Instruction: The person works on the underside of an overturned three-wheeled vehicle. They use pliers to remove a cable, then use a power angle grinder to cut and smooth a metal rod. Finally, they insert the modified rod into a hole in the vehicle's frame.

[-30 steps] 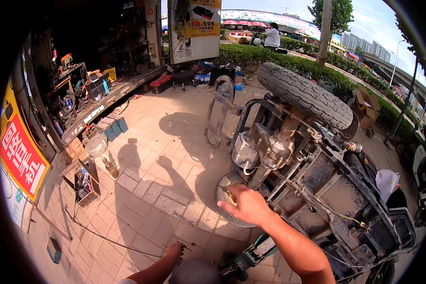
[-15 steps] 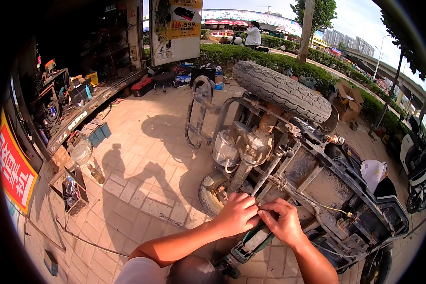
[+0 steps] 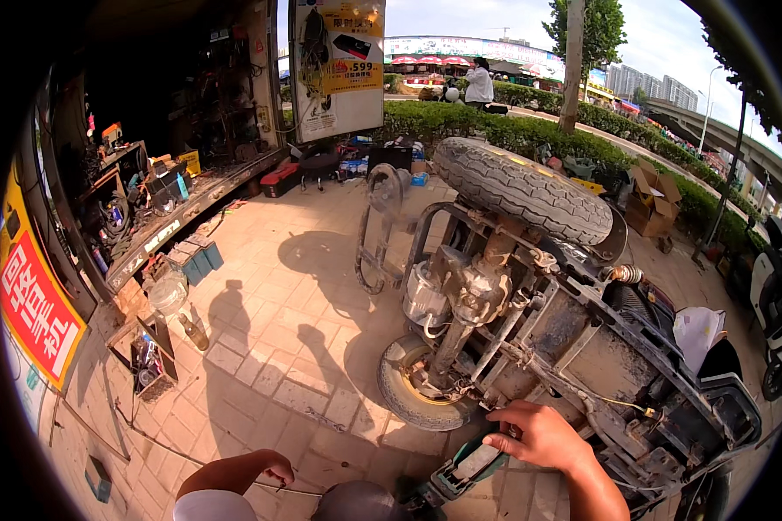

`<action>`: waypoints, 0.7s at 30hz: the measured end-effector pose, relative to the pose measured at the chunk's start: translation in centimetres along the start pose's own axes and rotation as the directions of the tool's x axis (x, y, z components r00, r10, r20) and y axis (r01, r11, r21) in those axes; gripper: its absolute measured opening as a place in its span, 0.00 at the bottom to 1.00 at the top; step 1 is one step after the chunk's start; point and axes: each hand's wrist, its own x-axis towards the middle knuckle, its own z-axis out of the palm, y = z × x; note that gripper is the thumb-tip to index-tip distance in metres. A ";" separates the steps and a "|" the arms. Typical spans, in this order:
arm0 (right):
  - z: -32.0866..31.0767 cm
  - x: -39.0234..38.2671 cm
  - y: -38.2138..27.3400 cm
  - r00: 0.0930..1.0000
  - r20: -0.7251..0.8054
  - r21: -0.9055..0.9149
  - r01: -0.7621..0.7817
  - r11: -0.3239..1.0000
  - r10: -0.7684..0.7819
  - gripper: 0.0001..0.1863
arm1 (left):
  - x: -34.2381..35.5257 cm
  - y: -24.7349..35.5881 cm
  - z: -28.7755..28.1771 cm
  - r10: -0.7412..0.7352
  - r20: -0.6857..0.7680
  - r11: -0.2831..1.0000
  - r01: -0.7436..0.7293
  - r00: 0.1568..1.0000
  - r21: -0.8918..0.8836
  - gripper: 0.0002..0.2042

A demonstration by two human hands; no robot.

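Observation:
A dirty three-wheeled vehicle [image 3: 573, 330] lies tipped over, its underside facing me. Its rear axle housing [image 3: 478, 291] runs between an upper tyre [image 3: 530, 191] and a lower wheel [image 3: 426, 386] close to the ground. My right hand [image 3: 539, 436] is beside the lower frame, over a green-edged part [image 3: 465, 469]; thumb and forefinger are apart, and nothing shows between them. Whether it touches that part I cannot tell. Low on the left, away from the vehicle, my left hand [image 3: 268, 469] has loosely bent fingers and no visible object.
A metal crate of tools [image 3: 152, 356] stands left on the paving, near a bottle [image 3: 193, 333] and grey-green blocks [image 3: 195, 258]. Behind them is a cluttered workshop ledge [image 3: 174, 217]. A cardboard box [image 3: 653, 200] sits by the hedge; parked scooters [image 3: 773, 304] stand far right.
My hands, together at the lower wheel half a second ago, have parted. The left has drawn back down and left; the right has moved slightly down and right. The view has shifted a little.

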 end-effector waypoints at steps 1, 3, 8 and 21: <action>0.3 0.1 0.4 1.000 0.024 -0.019 -0.002 1.000 0.003 0.20 | -0.2 0.5 0.0 0.026 -0.087 0.999 -0.030 0.996 -0.039 0.13; 0.9 0.5 1.1 0.998 0.049 -0.079 0.054 0.995 -0.050 0.21 | -2.2 1.5 -2.5 0.098 -0.253 0.992 -0.115 0.962 -0.052 0.11; -0.1 1.6 0.5 1.000 0.025 -0.100 -0.011 0.995 0.013 0.19 | -30.7 12.2 -27.1 -0.276 -0.880 0.896 -0.435 -0.388 -0.089 0.28; 1.3 1.4 1.3 0.995 0.037 -0.039 -0.087 0.995 0.088 0.19 | -8.9 17.6 -6.0 0.232 -0.831 -0.031 -0.850 0.505 -0.525 0.14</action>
